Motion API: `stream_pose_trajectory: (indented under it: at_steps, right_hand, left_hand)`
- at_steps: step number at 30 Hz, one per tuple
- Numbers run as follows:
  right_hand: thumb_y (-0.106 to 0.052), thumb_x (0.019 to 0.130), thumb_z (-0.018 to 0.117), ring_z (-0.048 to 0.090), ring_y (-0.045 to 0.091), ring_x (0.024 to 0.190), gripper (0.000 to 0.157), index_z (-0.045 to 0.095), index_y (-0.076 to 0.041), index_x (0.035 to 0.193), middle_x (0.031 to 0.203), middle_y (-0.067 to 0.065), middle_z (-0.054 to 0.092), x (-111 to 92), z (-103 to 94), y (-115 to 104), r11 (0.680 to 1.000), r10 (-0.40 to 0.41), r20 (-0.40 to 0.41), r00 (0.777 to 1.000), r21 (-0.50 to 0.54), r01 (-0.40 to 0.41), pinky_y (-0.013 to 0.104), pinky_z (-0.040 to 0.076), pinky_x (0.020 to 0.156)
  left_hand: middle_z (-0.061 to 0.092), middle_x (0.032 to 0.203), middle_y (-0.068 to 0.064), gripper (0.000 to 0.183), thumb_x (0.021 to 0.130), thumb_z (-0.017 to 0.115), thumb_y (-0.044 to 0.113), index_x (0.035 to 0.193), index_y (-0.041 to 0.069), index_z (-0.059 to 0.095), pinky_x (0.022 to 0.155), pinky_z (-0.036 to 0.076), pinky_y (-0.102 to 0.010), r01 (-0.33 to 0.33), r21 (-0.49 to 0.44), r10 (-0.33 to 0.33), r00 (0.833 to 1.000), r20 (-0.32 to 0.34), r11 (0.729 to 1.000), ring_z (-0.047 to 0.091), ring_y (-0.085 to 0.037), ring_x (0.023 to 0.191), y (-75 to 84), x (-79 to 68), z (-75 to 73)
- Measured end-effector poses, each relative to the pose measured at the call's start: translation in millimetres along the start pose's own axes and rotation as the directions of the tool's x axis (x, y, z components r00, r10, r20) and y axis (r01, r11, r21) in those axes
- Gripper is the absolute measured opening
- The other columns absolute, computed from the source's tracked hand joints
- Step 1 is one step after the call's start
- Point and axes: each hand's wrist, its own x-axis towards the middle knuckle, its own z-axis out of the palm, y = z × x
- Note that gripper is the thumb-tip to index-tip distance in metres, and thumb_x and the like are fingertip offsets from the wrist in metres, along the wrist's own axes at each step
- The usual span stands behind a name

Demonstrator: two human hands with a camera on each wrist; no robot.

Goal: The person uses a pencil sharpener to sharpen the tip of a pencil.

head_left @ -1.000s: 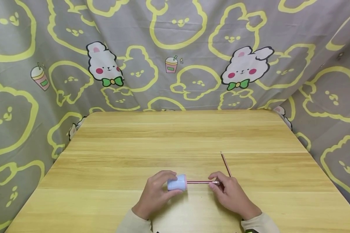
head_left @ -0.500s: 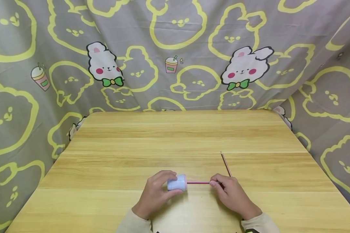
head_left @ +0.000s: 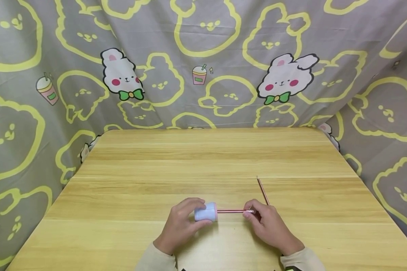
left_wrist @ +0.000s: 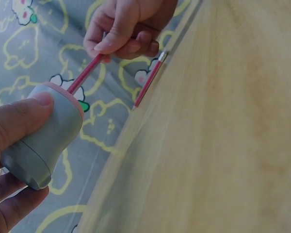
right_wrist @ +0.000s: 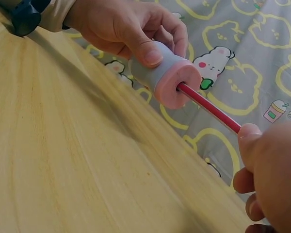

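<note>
My left hand (head_left: 183,222) grips a light blue pencil sharpener (head_left: 205,212) with a pink end, thumb on one side and fingers on the other. A red striped pencil (head_left: 230,211) runs into the hole in the pink face (right_wrist: 184,80), which the right wrist view shows plainly. My right hand (head_left: 268,226) pinches that pencil near its far end between thumb and forefinger. The pencil's tip is hidden inside the sharpener. Both hands hold these things above the table. A second red pencil (left_wrist: 149,81) lies on the table beyond my right hand, its white eraser end visible in the left wrist view.
The light wood table (head_left: 210,162) stretches out in front of the hands. A grey curtain (head_left: 190,101) with yellow outlines and white rabbit prints hangs behind it and on both sides. In the right wrist view a dark band (right_wrist: 26,17) sits on the left wrist.
My right hand's fingers shift and roll on the pencil's end, and the pencil's stripes show differently. My left hand and the sharpener stay in place, as does the second pencil.
</note>
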Motion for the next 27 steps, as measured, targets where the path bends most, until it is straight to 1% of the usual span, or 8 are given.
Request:
stream_pose_trajectory:
  at_steps: [8,12,15,16,19,22,23,27]
  right_hand:
    - [0.003,0.083,0.071,0.033,-0.007,0.056,0.023,0.061,-0.018,0.087,0.065,-0.019,0.040,0.4,0.3,2.2,0.999,-0.032,0.000,0.999,-0.025,0.032,0.006,0.031,0.045]
    - [0.005,0.085,0.068,0.037,-0.006,0.057,0.020,0.063,-0.014,0.083,0.065,-0.014,0.049,0.6,-0.1,2.0,0.999,-0.035,0.002,0.999,-0.031,0.035,0.007,0.036,0.048]
    - [0.005,0.087,0.066,0.040,-0.005,0.058,0.019,0.064,-0.012,0.080,0.067,-0.009,0.055,0.8,-0.2,1.4,0.999,-0.026,0.007,1.000,-0.039,0.026,0.010,0.039,0.050]
    - [0.005,0.087,0.066,0.040,-0.005,0.058,0.017,0.065,-0.012,0.082,0.068,-0.009,0.056,0.7,-0.3,1.1,0.999,-0.017,0.010,1.000,-0.042,0.018,0.010,0.039,0.050]
    - [0.002,0.086,0.068,0.036,-0.006,0.056,0.013,0.066,-0.009,0.090,0.065,-0.015,0.049,0.2,-0.5,0.9,0.999,0.007,0.020,1.000,-0.037,-0.006,0.012,0.037,0.045]
    - [0.002,0.085,0.070,0.032,-0.007,0.054,0.020,0.061,-0.009,0.099,0.065,-0.019,0.040,0.0,-0.8,0.8,1.000,0.010,0.026,1.000,-0.012,-0.009,0.012,0.032,0.041]
    - [0.002,0.084,0.071,0.031,-0.007,0.054,0.022,0.060,-0.010,0.099,0.064,-0.019,0.038,0.1,-0.8,0.8,1.000,0.006,0.025,1.000,-0.004,-0.006,0.011,0.031,0.041]
    - [0.003,0.085,0.070,0.032,-0.007,0.055,0.026,0.056,-0.016,0.094,0.065,-0.018,0.039,0.6,-0.4,-0.2,1.000,-0.001,0.015,1.000,0.008,0.001,0.011,0.031,0.042]
  left_hand:
    - [0.069,0.100,-0.013,0.034,0.066,0.089,0.015,0.090,0.004,0.067,0.084,0.055,-0.021,0.000,0.000,0.000,1.000,0.002,1.000,0.068,-0.022,0.093,0.0,0.3,0.2]
    - [0.069,0.100,-0.013,0.035,0.066,0.089,0.015,0.090,0.004,0.067,0.084,0.055,-0.021,-0.004,0.000,0.004,1.000,0.003,1.000,0.068,-0.022,0.092,0.1,0.5,0.4]
    - [0.069,0.100,-0.013,0.035,0.066,0.089,0.015,0.090,0.004,0.067,0.084,0.055,-0.021,-0.004,0.001,0.004,1.000,0.004,1.000,0.068,-0.022,0.092,0.5,0.5,0.2]
    - [0.069,0.100,-0.013,0.035,0.066,0.089,0.015,0.090,0.004,0.067,0.084,0.055,-0.021,-0.002,0.001,0.002,1.000,0.005,1.000,0.068,-0.022,0.092,0.6,0.6,0.1]
    - [0.069,0.100,-0.013,0.035,0.066,0.089,0.015,0.090,0.004,0.066,0.084,0.055,-0.021,0.002,0.005,-0.002,1.000,0.006,1.000,0.068,-0.023,0.092,0.9,0.6,-0.2]
    - [0.069,0.100,-0.013,0.035,0.065,0.089,0.015,0.090,0.003,0.066,0.084,0.055,-0.021,0.004,0.009,-0.004,1.000,0.006,1.000,0.068,-0.023,0.092,1.0,0.9,-0.4]
    - [0.069,0.100,-0.013,0.035,0.065,0.089,0.015,0.090,0.003,0.066,0.084,0.055,-0.021,0.004,0.010,-0.004,1.000,0.005,1.000,0.068,-0.023,0.092,1.1,0.9,-0.4]
    - [0.069,0.101,-0.013,0.035,0.065,0.089,0.015,0.090,0.003,0.067,0.083,0.055,-0.021,0.005,0.010,-0.005,1.000,0.005,1.000,0.068,-0.023,0.092,1.3,0.9,-0.3]
